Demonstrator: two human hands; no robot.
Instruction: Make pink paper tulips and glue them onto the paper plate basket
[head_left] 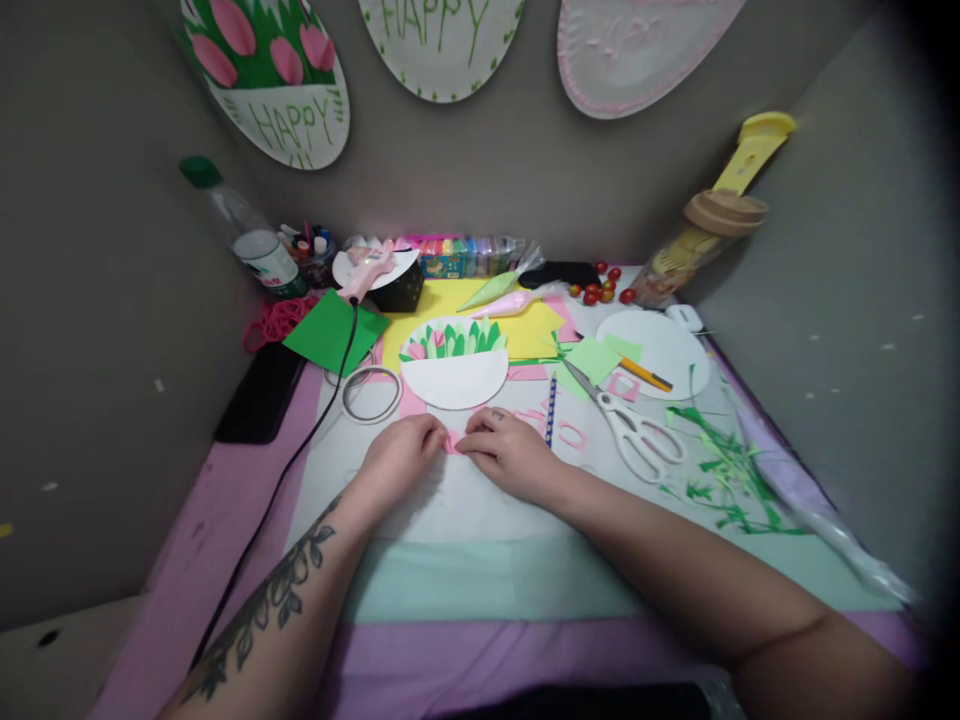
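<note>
Between my two hands is a small pink paper piece (451, 442), pinched at its left side by my left hand (409, 445) and at its right side by my right hand (506, 450). The fingers of both hands are closed on it and cover part of its outline. Just beyond them lies a white paper plate (455, 382) with a half-round front pocket. Green paper leaves (469, 340) and pink paper petals (417, 350) stick up from that pocket.
To the right lie white-handled scissors (637, 430), a patterned pencil (552, 410), green paper scraps (739, 470) and a white disc (686, 355). On the left are tape rolls (372, 394), a green sheet (330, 330), a black phone (259, 395) and a pink glue gun (367, 272) with its cord.
</note>
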